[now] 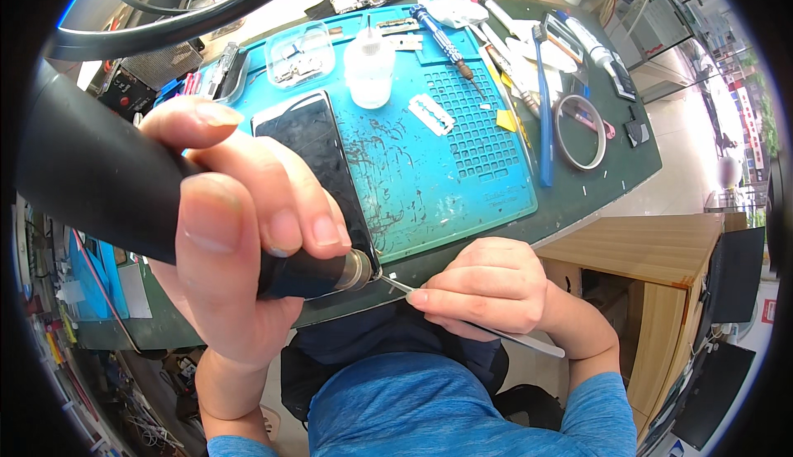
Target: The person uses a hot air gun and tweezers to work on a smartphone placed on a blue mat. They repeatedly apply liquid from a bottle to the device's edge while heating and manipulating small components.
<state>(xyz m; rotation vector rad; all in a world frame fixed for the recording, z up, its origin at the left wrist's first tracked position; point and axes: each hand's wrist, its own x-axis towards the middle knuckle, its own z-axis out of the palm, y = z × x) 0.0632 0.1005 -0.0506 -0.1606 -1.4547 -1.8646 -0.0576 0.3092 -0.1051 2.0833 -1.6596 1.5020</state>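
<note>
My left hand [239, 209] is wrapped round a thick black hot air gun [107, 168], whose metal nozzle [357, 268] points at the near end of a phone. That black smartphone [304, 126] lies screen up on a blue repair mat [388, 184], partly hidden behind my left hand. Between the fingers of my right hand [487, 288] is a slim metal tool, probably tweezers [529, 343]. Its thin tip reaches the phone's near corner, right beside the nozzle; whether it touches I cannot tell.
A clear bottle [369, 69], a small parts box [299, 54] and a razor blade [431, 115] sit on the mat. To the right are a screwdriver [446, 40], a blue brush [545, 118] and a tape roll [580, 132]. A black ring-shaped frame [165, 31] arches across the upper left.
</note>
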